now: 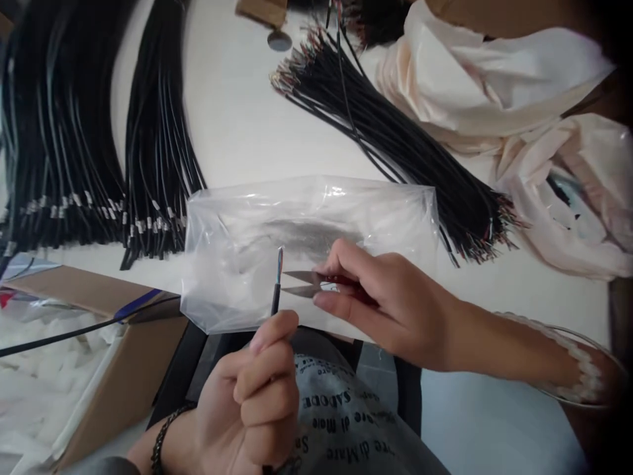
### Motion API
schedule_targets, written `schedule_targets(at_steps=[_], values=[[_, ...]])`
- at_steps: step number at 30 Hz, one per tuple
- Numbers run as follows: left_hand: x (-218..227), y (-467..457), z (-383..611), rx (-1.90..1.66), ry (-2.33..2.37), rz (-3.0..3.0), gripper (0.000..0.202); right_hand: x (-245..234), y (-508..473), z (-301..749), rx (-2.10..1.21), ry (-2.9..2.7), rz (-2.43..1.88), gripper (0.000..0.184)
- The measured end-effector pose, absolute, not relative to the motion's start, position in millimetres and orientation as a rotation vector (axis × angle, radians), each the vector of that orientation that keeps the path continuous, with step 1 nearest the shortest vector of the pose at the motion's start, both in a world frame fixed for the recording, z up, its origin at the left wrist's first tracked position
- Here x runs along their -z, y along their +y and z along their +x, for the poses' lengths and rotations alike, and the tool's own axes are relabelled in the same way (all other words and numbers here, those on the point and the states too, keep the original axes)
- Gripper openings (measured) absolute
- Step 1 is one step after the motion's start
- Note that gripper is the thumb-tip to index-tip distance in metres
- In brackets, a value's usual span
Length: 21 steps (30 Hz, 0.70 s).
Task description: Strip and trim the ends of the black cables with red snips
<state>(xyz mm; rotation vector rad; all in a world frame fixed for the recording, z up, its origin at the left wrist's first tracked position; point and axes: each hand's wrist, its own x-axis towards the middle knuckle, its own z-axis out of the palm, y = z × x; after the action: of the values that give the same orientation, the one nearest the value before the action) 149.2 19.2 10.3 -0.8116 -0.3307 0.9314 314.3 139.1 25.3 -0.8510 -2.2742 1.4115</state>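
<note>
Between the curled fingers of my left hand (267, 389) a black cable (275, 300) stands upright, its stripped end showing thin coloured wires, red and blue among them. My right hand (395, 300) grips small thread snips (301, 284) with a red handle. The two pointed blades are spread apart and point left, their tips close to the cable just where the black sheath ends. Behind both hands lies a clear plastic bag (227, 231) with a whitish, greyish look inside.
Bundles of black cables (64, 132) with pale bands hang over the table's left. Another cable bundle (395, 138) with bare wire ends lies at right, beside crumpled cream sheeting (484, 72). A cardboard box (133, 369) with white bags stands lower left. A round grey disc (279, 41) sits at the back.
</note>
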Motion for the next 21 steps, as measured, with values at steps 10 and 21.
schedule_targets(at_steps=[10,21], values=[[-9.1,25.6,148.9,-0.951,-0.329,-0.881,0.027,-20.5,148.2,313.3,-1.606,-2.298,-0.99,0.024],[-11.7,26.7,144.9,-0.864,-0.296,-0.785,0.029,-38.6,179.2,304.5,-1.662,-2.552,-0.886,0.02]])
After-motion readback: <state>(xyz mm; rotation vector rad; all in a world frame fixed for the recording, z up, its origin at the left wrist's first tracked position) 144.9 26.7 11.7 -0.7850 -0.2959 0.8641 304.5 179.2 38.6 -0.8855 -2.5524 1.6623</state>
